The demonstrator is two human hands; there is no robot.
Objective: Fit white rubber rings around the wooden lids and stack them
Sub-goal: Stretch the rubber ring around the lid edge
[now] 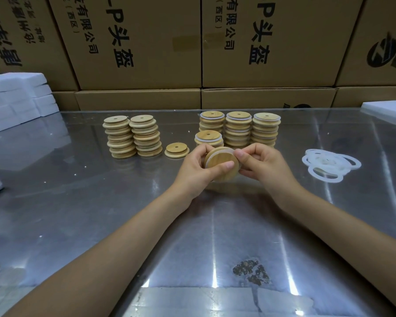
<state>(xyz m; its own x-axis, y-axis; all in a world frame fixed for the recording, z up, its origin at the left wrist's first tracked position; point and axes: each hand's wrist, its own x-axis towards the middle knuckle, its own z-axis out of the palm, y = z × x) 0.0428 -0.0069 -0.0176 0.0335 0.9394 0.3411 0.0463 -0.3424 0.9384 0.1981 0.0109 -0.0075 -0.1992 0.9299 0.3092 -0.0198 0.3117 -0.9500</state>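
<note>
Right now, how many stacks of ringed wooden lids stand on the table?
4: three tall stacks in a back row, and a short stack in front of the leftmost, partly hidden by the hands.

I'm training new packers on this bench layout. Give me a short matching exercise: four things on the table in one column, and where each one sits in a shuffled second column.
Things
1. Stacks of bare wooden lids
2. Stacks of ringed lids
3. Pile of white rubber rings
4. Lid being fitted

Places
A. Loose on the table at the right
B. Held between the left hand and right hand
C. Back left of the hands
D. Back centre, right behind the hands

Pairs: 1-C, 2-D, 3-A, 4-B
</note>
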